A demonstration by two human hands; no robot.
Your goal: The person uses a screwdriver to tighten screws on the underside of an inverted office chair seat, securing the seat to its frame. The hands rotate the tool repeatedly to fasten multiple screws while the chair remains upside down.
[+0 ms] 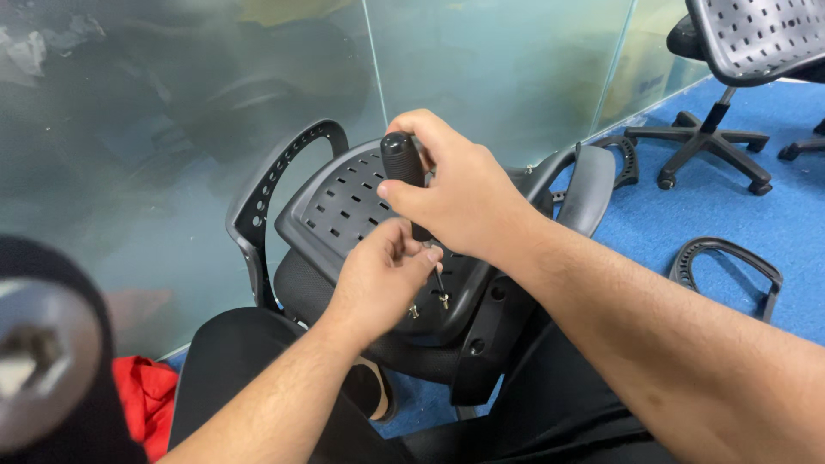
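My right hand [460,193] grips the black handle of a screwdriver [402,163], held upright with its tip down on a screw [444,300]. My left hand [382,275] pinches the screwdriver's thin shaft just above that screw. A second screw [413,311] stands beside the first. Both screws sit in the lower edge of a grey perforated plastic chair back [339,206], which lies tipped over against a black chair seat [301,288]. A curved grey armrest [262,189] is fixed to the chair's left side.
A frosted glass wall [172,94] stands right behind the chair. On the blue carpet to the right lie a loose armrest [730,266] and another office chair's star base [709,142]. A red cloth [142,399] lies at bottom left beside a blurred black and silver object [43,361].
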